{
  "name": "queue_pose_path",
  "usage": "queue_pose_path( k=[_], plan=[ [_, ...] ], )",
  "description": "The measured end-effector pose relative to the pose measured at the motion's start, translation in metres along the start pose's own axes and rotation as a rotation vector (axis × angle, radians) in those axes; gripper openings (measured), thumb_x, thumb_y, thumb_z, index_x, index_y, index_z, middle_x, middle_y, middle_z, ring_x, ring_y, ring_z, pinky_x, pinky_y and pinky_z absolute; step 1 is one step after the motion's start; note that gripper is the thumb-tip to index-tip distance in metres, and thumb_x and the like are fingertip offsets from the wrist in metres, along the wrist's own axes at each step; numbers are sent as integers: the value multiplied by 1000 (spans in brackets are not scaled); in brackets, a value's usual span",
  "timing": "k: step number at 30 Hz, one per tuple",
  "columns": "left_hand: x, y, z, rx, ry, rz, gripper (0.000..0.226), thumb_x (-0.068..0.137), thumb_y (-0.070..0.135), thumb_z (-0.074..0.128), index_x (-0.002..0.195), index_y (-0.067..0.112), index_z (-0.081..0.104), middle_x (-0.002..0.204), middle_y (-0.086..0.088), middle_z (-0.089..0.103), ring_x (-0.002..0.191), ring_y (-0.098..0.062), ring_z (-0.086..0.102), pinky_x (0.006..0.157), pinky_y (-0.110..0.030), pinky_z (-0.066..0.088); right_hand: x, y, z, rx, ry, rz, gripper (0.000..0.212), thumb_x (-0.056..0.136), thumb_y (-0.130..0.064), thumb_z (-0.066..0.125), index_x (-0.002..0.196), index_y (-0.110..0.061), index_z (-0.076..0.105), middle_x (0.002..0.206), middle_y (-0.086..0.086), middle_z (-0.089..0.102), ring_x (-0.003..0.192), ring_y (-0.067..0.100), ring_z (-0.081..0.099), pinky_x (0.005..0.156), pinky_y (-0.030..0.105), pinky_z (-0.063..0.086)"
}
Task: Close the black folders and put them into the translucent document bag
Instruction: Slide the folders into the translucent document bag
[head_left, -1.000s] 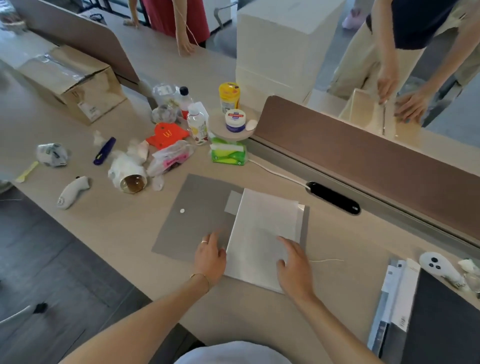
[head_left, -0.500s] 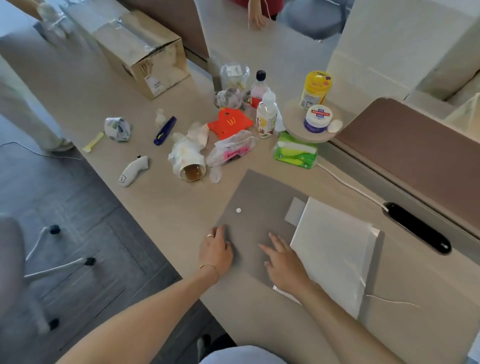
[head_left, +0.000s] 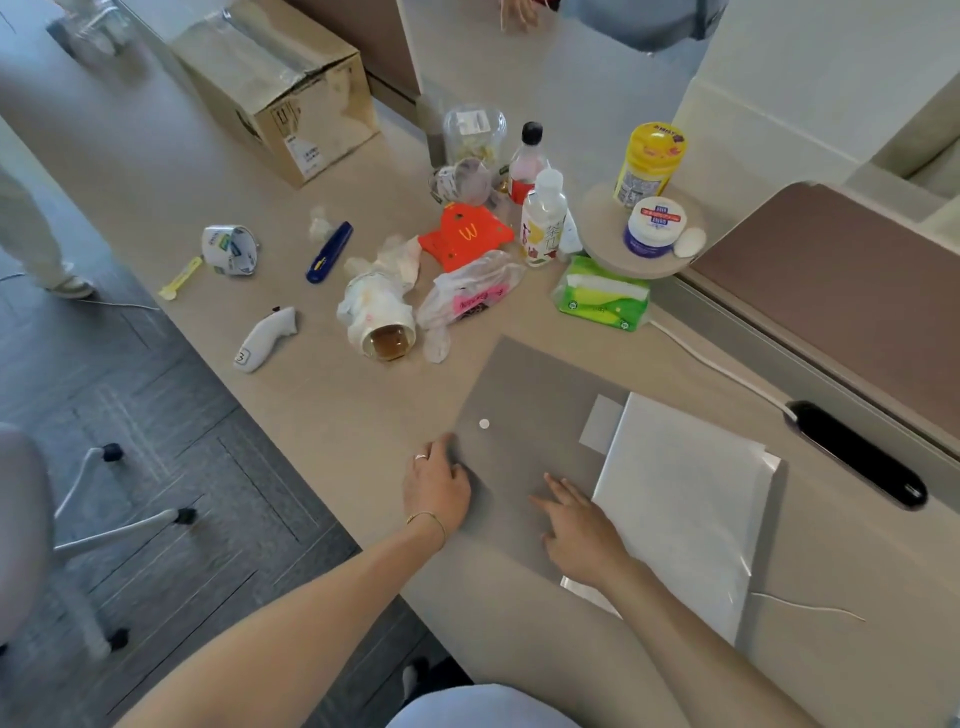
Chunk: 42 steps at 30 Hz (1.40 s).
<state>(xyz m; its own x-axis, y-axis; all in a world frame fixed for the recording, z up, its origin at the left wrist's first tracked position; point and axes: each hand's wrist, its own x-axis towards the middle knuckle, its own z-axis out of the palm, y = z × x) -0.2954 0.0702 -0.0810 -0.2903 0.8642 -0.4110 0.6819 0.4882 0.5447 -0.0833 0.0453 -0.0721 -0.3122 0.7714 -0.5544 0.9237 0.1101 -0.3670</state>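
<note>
On desk (head_left: 332, 415), left hand (head_left: 437, 488) and right hand (head_left: 576, 530) flat on document bag (head_left: 535, 415), grips apart

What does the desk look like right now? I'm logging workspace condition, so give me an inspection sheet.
Surface: beige desk, crowded at the far side.
Job's things: translucent document bag flat, white papers on it; black folders nothing seen.
Clutter: cardboard box, tipped cup, green tissue pack, bottles, wrappers.
Grippers: left hand on the bag's corner; right hand flat on the bag.
Cables: white cable to a black desk socket.
Surroundings: chair base, brown divider.
</note>
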Motion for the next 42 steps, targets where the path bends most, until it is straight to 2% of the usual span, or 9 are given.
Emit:
queue_pose_path(
  k=[8,12,16,20,25,30,35,39,42],
  plan=[
    [7,4,-12,-165,6,-97,52,92,11,55,141,29,51,118,-6,62,110,-26,60,98,-38,49,-1,1,-1,21,-26,-11,65,87,-17,50,150,-26,39,168,1,12,154,20,12,122,30,16],
    [9,8,-25,-243,6,-148,37,89,8,59,118,29,68,91,0,66,95,-25,66,83,-30,49,-5,2,-9,72,-21,-12,66,89,-18,51,152,-29,36,166,1,20,153,20,16,122,31,17],
    [-5,22,-43,-289,19,-2,36,88,2,60,103,33,70,76,5,61,71,-15,59,73,-29,48,-16,-6,-31,105,115,-47,62,91,-14,50,151,-25,38,154,4,42,144,25,34,116,33,29],
    [-30,46,-61,-317,12,210,35,87,3,63,106,29,74,79,2,64,71,-14,59,73,-31,52,-33,-16,-65,170,306,-109,67,91,-14,48,154,-28,30,144,-1,51,134,22,42,108,35,38],
    [-80,90,-66,-287,-30,428,34,87,3,66,109,27,72,83,3,64,75,-11,58,68,-11,44,-64,-14,-101,107,497,-216,75,93,-17,51,157,-37,15,129,-1,59,115,23,51,91,37,48],
    [-118,121,-40,-334,-126,498,32,85,9,71,108,32,71,81,4,65,73,-14,60,69,-22,52,-98,4,-114,98,591,-222,67,92,-12,46,152,-38,32,125,-3,64,111,20,57,84,34,52],
    [-142,135,-3,-353,-220,625,21,93,20,67,111,31,71,89,5,67,77,-13,62,71,-16,49,-135,44,-105,166,767,-111,51,88,-5,49,131,-26,62,128,-8,68,117,14,62,92,29,52],
    [-126,129,36,-314,-272,468,32,89,16,53,109,36,68,96,1,67,82,-10,62,77,-26,54,-163,70,-95,230,824,50,53,83,1,51,124,-28,67,121,-12,71,108,9,63,83,18,43],
    [-109,123,56,-206,-315,377,39,86,11,50,114,34,63,102,2,59,93,-16,61,87,-35,52,-176,86,-85,383,820,153,53,83,3,50,120,-30,69,116,-24,68,102,8,65,88,25,50]
  ],
)
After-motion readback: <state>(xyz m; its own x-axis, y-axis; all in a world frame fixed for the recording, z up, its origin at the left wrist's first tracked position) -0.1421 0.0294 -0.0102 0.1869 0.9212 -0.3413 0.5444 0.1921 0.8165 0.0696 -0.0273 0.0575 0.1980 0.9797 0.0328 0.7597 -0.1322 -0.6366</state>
